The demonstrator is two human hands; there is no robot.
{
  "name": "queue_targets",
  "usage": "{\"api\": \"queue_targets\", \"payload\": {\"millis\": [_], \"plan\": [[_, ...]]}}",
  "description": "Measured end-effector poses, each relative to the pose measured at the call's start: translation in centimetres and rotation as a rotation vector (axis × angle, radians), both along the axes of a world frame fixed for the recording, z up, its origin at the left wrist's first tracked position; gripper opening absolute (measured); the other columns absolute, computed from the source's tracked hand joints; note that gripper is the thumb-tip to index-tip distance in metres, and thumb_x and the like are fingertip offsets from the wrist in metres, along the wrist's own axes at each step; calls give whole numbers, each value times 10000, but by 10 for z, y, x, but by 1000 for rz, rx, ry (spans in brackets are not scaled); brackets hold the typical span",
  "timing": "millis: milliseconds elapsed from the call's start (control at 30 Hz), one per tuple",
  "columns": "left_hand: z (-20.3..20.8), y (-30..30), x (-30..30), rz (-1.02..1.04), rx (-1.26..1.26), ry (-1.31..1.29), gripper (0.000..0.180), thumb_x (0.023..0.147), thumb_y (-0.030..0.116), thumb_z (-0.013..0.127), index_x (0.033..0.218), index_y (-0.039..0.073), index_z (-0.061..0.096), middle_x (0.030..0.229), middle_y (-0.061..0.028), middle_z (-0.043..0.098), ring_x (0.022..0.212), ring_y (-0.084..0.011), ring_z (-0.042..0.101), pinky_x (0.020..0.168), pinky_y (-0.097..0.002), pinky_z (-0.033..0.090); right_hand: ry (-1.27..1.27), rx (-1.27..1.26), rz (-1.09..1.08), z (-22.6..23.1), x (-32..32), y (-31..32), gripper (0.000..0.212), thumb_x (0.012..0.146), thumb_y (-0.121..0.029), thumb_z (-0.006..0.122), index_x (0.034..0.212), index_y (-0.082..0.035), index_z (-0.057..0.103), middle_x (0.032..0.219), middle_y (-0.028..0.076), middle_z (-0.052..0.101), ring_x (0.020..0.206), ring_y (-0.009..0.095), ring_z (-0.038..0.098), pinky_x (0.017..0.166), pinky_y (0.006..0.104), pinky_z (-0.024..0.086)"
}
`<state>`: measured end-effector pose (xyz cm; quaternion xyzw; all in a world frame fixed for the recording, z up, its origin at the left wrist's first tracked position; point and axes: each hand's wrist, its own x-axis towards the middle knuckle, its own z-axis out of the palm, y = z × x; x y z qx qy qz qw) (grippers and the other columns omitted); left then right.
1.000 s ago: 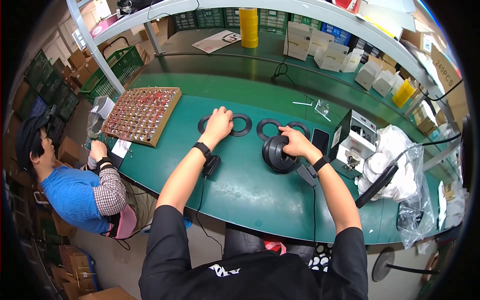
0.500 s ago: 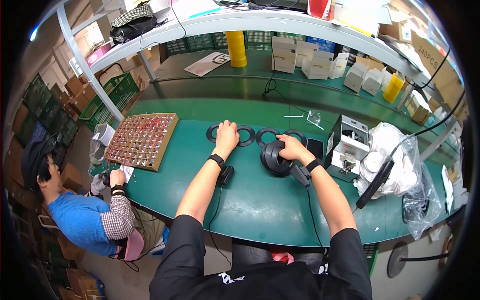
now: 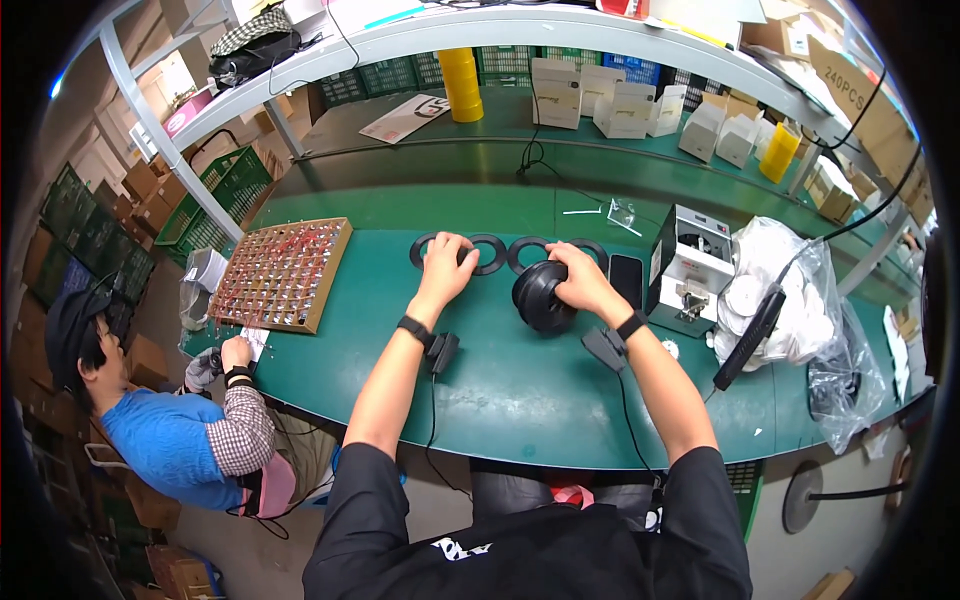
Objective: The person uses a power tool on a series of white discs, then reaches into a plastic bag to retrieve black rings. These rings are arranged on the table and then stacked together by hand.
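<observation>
Several flat black rings lie in a row across the green table. My left hand [image 3: 447, 268] is over the leftmost ring [image 3: 415, 254], its fingers curled and pinched by a small dark bit too hidden to name. Just right of it lies a second ring [image 3: 489, 270]. My right hand [image 3: 580, 280] grips a thick stack of black rings [image 3: 541, 300] from its right side, tilted with layered edges showing. Behind that stack are a third ring [image 3: 514, 258] and another ring [image 3: 602, 256], partly covered by my right hand.
A phone [image 3: 626, 278] and a grey machine [image 3: 690, 270] stand right of my right hand, beside a bag of white round pads [image 3: 775, 310]. A partitioned tray [image 3: 335, 250] sits at left near a seated co-worker [image 3: 165, 450]. Cables trail from both wrist devices. A shelf [image 3: 480, 28] spans overhead.
The stack of rings has tilted, showing its layered side instead of its top hole. My left hand has shifted slightly leftward over the leftmost ring. The whole view has shifted a little.
</observation>
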<state>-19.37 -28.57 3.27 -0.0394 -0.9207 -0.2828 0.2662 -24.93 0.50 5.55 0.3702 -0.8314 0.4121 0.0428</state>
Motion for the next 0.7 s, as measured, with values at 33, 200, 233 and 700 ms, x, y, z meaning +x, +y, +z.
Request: {"api": "queue_targets", "payload": {"millis": [33, 200, 233, 700], "plan": [[10, 7, 11, -70, 105, -21, 200, 966, 190, 700, 1091, 35, 682, 1096, -118, 642, 1045, -274, 626, 918, -407, 520, -3, -1, -2, 13, 16, 0, 436, 721, 83, 582, 1147, 50, 667, 1359, 226, 669, 1350, 358, 585, 1115, 402, 464], [45, 65, 133, -563, 439, -271, 342, 1033, 249, 656, 1262, -3, 626, 1169, -77, 671, 1085, -195, 634, 990, -346, 505, -448, -166, -42, 27, 111, 24, 306, 749, 84, 604, 1045, 31, 663, 970, 114, 747, 933, 230, 721, 864, 324, 537], [43, 71, 155, -593, 479, -280, 352, 1032, 237, 659, 1282, -9, 626, 1201, -78, 674, 1105, -187, 631, 1002, -351, 504, -459, -164, -37, 16, 123, 24, 306, 749, 84, 604, 1045, 31, 663, 970, 114, 747, 933, 230, 721, 864, 324, 537], [-25, 122, 245, -284, 1201, -338, 322, 1048, 126, 660, 1321, -43, 642, 1198, -59, 731, 1094, -126, 663, 1005, -318, 523, -1178, -747, -104, -41, 209, 43, 179, 949, 4, 721, 1120, 0, 670, 988, 66, 726, 832, 151, 713, 775, 307, 595]]}}
